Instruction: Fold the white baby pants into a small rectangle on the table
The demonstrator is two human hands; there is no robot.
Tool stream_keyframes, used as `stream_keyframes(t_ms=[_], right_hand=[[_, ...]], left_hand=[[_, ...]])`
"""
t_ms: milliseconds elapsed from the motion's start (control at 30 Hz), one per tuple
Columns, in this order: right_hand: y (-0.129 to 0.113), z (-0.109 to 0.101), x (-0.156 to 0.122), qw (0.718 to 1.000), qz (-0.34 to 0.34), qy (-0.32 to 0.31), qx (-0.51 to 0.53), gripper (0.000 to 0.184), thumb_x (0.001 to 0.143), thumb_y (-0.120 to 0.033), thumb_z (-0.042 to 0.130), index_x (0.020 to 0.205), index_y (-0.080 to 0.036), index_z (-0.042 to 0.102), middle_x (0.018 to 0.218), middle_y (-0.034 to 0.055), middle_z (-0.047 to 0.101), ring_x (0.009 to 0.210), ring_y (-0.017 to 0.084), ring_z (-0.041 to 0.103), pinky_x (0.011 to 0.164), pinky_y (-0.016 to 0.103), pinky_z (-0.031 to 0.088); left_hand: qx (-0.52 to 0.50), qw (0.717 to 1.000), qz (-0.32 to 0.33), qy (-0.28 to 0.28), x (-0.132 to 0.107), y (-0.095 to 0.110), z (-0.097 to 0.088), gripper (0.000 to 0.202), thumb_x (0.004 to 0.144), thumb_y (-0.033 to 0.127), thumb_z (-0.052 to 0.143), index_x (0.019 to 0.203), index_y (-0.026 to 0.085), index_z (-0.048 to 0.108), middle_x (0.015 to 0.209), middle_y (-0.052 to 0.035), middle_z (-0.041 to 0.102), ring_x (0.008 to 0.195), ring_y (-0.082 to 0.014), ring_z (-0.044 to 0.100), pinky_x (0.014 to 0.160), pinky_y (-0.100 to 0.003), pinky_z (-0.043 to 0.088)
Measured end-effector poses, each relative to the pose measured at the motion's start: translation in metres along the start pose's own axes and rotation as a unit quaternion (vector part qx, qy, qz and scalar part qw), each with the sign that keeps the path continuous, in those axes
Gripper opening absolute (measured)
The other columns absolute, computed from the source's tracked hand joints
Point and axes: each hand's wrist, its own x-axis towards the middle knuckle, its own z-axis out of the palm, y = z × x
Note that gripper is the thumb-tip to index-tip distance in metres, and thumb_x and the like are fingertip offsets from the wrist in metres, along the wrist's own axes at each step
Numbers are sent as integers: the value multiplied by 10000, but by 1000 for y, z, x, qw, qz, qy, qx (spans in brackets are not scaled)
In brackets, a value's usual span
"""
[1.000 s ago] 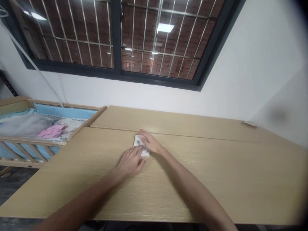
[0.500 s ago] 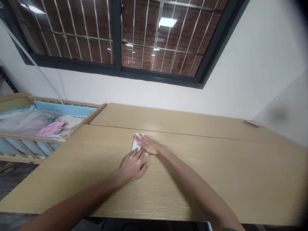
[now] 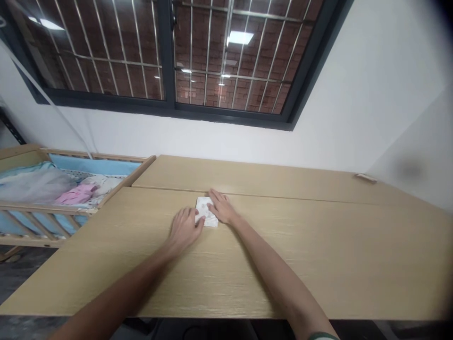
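A small folded white cloth with a faint print [image 3: 206, 212] lies flat on the light wooden table [image 3: 318, 255], just in front of the seam between two tabletops. My left hand [image 3: 184, 229] rests flat beside the cloth's left edge, fingers stretched out and touching it. My right hand [image 3: 220, 208] lies flat on the cloth's right side, fingers straight and pressing down. Neither hand grips anything.
A wooden baby cot [image 3: 42, 208] with blue lining and pink and white clothes [image 3: 76, 193] stands at the table's left. A small flat object [image 3: 364, 177] sits at the far right edge by the white wall. A barred window is above.
My left hand has slid left and forward to the cloth's left edge. My right hand has shifted to the cloth's right side, uncovering more of it.
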Motion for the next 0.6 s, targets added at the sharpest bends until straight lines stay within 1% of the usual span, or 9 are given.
stream_keyframes(t_ms=[67, 133, 167, 233, 300, 367, 467, 533, 600], right_hand=[[-4, -1, -4, 999, 32, 32, -9, 578, 1042, -500, 353, 1509, -167, 416, 1526, 170, 438, 1405, 298, 387, 1151, 489, 285], [-7, -1, -5, 997, 59, 53, -7, 500, 1020, -488, 426, 1385, -166, 541, 1379, 168, 546, 1302, 304, 465, 1100, 481, 334], [-9, -1, -5, 996, 65, 60, 0, 464, 1010, -479, 460, 1329, -164, 577, 1318, 161, 577, 1262, 298, 488, 1081, 466, 351], [-13, -1, -5, 995, 66, 69, 20, 404, 998, -442, 501, 1269, -157, 597, 1241, 142, 614, 1203, 277, 520, 1052, 423, 378], [-19, -3, -5, 994, 68, 73, 40, 359, 998, -391, 510, 1255, -154, 591, 1195, 125, 639, 1156, 258, 540, 1023, 390, 396], [-29, -6, -8, 992, 85, 82, 41, 309, 994, -353, 517, 1223, -165, 603, 1170, 118, 647, 1131, 258, 542, 1007, 391, 398], [-52, -11, -19, 989, 103, 100, 22, 236, 958, -316, 567, 1145, -188, 633, 1190, 124, 620, 1139, 273, 520, 997, 415, 385], [-74, -15, -29, 990, 94, 96, 43, 199, 922, -274, 604, 1099, -187, 635, 1170, 117, 617, 1113, 262, 528, 970, 399, 392], [-101, -19, -40, 986, 92, 77, 112, 173, 889, -231, 622, 1054, -180, 621, 1077, 89, 640, 1008, 223, 565, 889, 345, 420]], left_hand=[[27, 998, -46, -14, 6, -8, 0, 330, 989, 451, 448, 1000, 171, 621, 1028, -152, 675, 1040, -321, 622, 926, -435, 463], [30, 997, -64, -33, 10, -14, 1, 334, 995, 458, 433, 934, 183, 613, 963, -138, 682, 982, -315, 638, 882, -420, 459], [27, 997, -65, -41, 11, -16, 2, 342, 997, 464, 427, 907, 188, 609, 938, -133, 685, 953, -312, 645, 858, -412, 457], [18, 996, -62, -57, 13, -18, 3, 343, 992, 471, 434, 871, 196, 599, 909, -127, 692, 910, -306, 654, 811, -394, 449], [4, 996, -50, -79, 16, -19, 3, 308, 982, 450, 458, 850, 203, 586, 886, -114, 695, 876, -287, 658, 769, -363, 435], [-15, 994, -33, -102, 19, -20, 0, 257, 972, 409, 471, 841, 210, 568, 856, -89, 693, 838, -257, 656, 727, -330, 415], [-41, 990, -10, -133, 16, -20, -16, 215, 949, 377, 479, 819, 217, 540, 788, -50, 672, 756, -222, 630, 659, -302, 381], [-53, 987, 5, -151, 6, -21, -35, 220, 920, 386, 502, 774, 221, 515, 726, -22, 636, 697, -204, 599, 626, -291, 361], [-81, 982, 25, -169, -14, -24, -61, 257, 897, 414, 524, 727, 225, 479, 679, 9, 584, 651, -183, 562, 605, -279, 350]])
